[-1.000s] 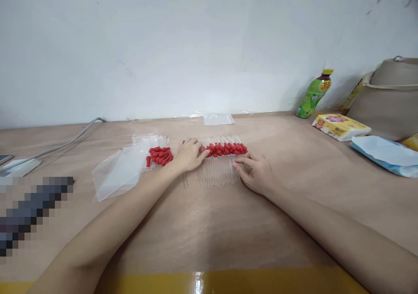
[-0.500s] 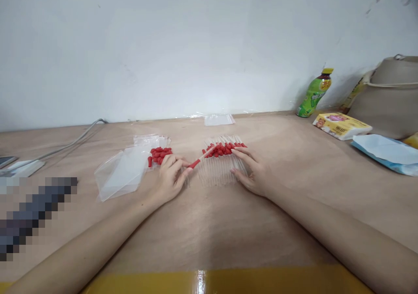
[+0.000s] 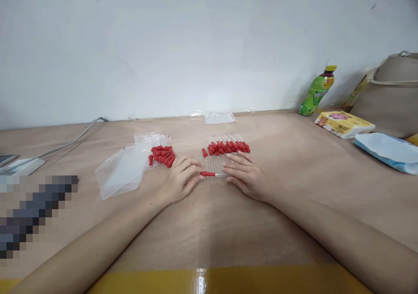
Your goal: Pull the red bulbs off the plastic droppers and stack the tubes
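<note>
Between my two hands, a glass dropper (image 3: 208, 174) with a red rubber bulb lies nearly level. My left hand (image 3: 183, 177) is closed, pinching the bulb end. At the clear tube end, the fingers and thumb of my right hand (image 3: 246, 175) close around the glass, hiding its tip. Beneath and behind is a row of clear glass tubes (image 3: 209, 163). Just beyond them lie several finished-looking droppers with red bulbs (image 3: 228, 147), their tubes pointing away toward the wall. A pile of loose red rubber bulbs (image 3: 162, 154) sits left of the row, behind my left hand.
Clear plastic bags (image 3: 126, 170) lie left of the bulbs, and another small bag (image 3: 220, 118) is near the wall. On the right are a green bottle (image 3: 316, 92), a yellow tissue pack (image 3: 345, 124), a blue-white packet (image 3: 387, 152) and a grey bag (image 3: 385, 98). A cable (image 3: 75, 141) runs at left.
The dropper in my left hand has swung from slanting up over the red bulbs to nearly level. My left hand moved right, and my right hand came onto the tube end.
</note>
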Demonstrator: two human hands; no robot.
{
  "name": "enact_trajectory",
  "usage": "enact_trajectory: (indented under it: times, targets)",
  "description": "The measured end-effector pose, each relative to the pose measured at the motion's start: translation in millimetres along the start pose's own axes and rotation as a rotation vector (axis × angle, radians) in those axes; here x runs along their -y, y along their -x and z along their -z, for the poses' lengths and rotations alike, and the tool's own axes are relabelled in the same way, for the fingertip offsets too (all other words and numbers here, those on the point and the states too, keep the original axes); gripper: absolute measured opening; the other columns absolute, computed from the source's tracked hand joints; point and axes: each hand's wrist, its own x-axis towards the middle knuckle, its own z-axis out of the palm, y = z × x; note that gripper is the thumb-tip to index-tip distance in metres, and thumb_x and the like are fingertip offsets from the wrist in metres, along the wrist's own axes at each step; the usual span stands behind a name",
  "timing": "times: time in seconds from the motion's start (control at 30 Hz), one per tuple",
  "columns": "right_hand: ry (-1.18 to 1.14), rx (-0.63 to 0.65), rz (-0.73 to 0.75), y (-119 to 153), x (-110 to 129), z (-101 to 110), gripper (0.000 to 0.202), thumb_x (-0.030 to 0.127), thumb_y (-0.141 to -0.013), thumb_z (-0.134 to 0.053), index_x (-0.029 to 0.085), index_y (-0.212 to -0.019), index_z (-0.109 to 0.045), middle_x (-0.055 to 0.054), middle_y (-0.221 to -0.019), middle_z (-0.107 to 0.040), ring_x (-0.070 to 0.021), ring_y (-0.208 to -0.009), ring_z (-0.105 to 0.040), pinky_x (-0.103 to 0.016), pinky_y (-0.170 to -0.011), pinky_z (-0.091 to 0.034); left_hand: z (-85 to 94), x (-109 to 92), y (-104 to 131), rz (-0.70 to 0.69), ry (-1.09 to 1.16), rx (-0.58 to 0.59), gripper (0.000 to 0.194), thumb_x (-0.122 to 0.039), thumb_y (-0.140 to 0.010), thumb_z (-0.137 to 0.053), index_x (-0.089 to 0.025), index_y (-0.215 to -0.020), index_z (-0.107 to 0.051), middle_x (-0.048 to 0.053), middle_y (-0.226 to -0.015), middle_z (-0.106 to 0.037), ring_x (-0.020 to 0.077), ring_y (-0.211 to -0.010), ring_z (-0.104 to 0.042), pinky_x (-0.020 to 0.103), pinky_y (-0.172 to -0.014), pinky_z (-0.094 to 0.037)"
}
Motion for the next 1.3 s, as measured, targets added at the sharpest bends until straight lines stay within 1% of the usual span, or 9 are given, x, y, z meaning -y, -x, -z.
enact_trajectory:
  times: [0.13,0.17,0.27,0.33,0.53,0.7,0.83,1.0,1.3]
  targets:
    - [-0.037,-0.001,0.030,-0.9,1.2,-2.7,0.021,0.023,-0.086,-0.051,0.020,-0.104,-0.061,-0.003,-0.107,-0.066,-0.0203,-0.119,-0.047,-0.044,-0.102,-0.034,-1.6,-10.0,-4.7,0.019,-0.047,0.087,0.044,-0.038,-0.079,-0.058,-0.018,-0.118,-0.052,0.009,-0.121,-0.056,0.0246,-0.117,-0.045,0.044,-0.099,-0.032]
    - [-0.044,0.000,0.033,-1.3,2.0,-2.9,0.021,0.023,-0.086,-0.051,0.020,-0.104,-0.061,-0.003,-0.107,-0.066,-0.0203,-0.118,-0.048,-0.044,-0.102,-0.034,-3.3,-12.0,-5.9,0.004,-0.059,0.103,0.044,-0.039,-0.080,-0.058,-0.018,-0.118,-0.052,0.009,-0.123,-0.055,0.0248,-0.120,-0.044,0.045,-0.102,-0.030]
    - [-0.065,-0.001,0.033,-2.4,5.0,-3.1,0.022,0.022,-0.086,-0.050,0.020,-0.105,-0.061,-0.003,-0.108,-0.065,-0.0200,-0.117,-0.048,-0.042,-0.102,-0.036,-8.9,-15.7,-8.6,-0.051,-0.074,0.104,0.023,-0.033,-0.085,-0.052,-0.019,-0.102,-0.061,0.005,-0.114,-0.062,0.0222,-0.117,-0.048,0.045,-0.103,-0.029]
    - [-0.079,0.004,0.026,-2.7,7.0,-3.3,0.024,0.021,-0.086,-0.049,0.019,-0.108,-0.060,-0.004,-0.110,-0.064,-0.0201,-0.119,-0.047,-0.042,-0.102,-0.037,-11.3,-16.6,-9.2,-0.084,-0.075,0.082,0.018,-0.028,-0.087,-0.050,-0.019,-0.096,-0.063,0.004,-0.107,-0.066,0.0204,-0.115,-0.051,0.044,-0.104,-0.029]
    - [-0.122,0.019,0.038,-3.0,9.7,-7.5,0.029,0.026,-0.087,-0.049,0.014,-0.112,-0.057,-0.007,-0.114,-0.062,-0.0218,-0.123,-0.043,-0.042,-0.104,-0.036,-11.6,-19.0,-8.9,-0.159,-0.068,0.035,0.017,-0.024,-0.087,-0.051,-0.017,-0.098,-0.061,0.004,-0.103,-0.067,0.0189,-0.112,-0.053,0.042,-0.105,-0.030]
    - [-0.185,-0.006,0.109,-3.6,11.2,-7.2,0.023,0.017,-0.086,-0.047,0.016,-0.107,-0.059,-0.007,-0.110,-0.064,-0.0170,-0.118,-0.048,-0.038,-0.104,-0.037,-10.1,-22.1,-9.1,-0.177,-0.033,0.082,0.016,-0.020,-0.087,-0.047,-0.017,-0.096,-0.060,0.003,-0.099,-0.068,0.0175,-0.113,-0.052,0.041,-0.108,-0.027]
    - [-0.173,-0.041,0.181,-3.6,12.3,-4.1,0.022,0.014,-0.084,-0.049,0.014,-0.105,-0.058,-0.008,-0.105,-0.066,-0.0170,-0.117,-0.049,-0.037,-0.104,-0.039,-8.0,-22.7,-9.0,-0.208,-0.042,0.132,0.017,-0.020,-0.088,-0.046,-0.017,-0.097,-0.060,0.003,-0.103,-0.067,0.0184,-0.117,-0.049,0.042,-0.109,-0.024]
    - [-0.142,-0.046,0.221,-3.5,13.7,-2.4,0.019,0.014,-0.085,-0.048,0.014,-0.102,-0.057,-0.009,-0.101,-0.067,-0.0183,-0.117,-0.049,-0.040,-0.102,-0.040,-7.0,-23.0,-9.1,-0.211,-0.021,0.149,0.017,-0.021,-0.088,-0.045,-0.017,-0.096,-0.060,0.004,-0.105,-0.067,0.0190,-0.117,-0.050,0.043,-0.109,-0.023]
    - [-0.039,-0.072,0.286,-3.3,14.3,6.5,0.018,0.015,-0.085,-0.050,0.013,-0.100,-0.059,-0.009,-0.101,-0.067,-0.0184,-0.114,-0.051,-0.038,-0.101,-0.043,-3.3,-24.2,-7.8,-0.225,-0.003,0.167,0.018,-0.020,-0.089,-0.042,-0.016,-0.088,-0.060,0.004,-0.104,-0.067,0.0189,-0.115,-0.051,0.043,-0.109,-0.023]
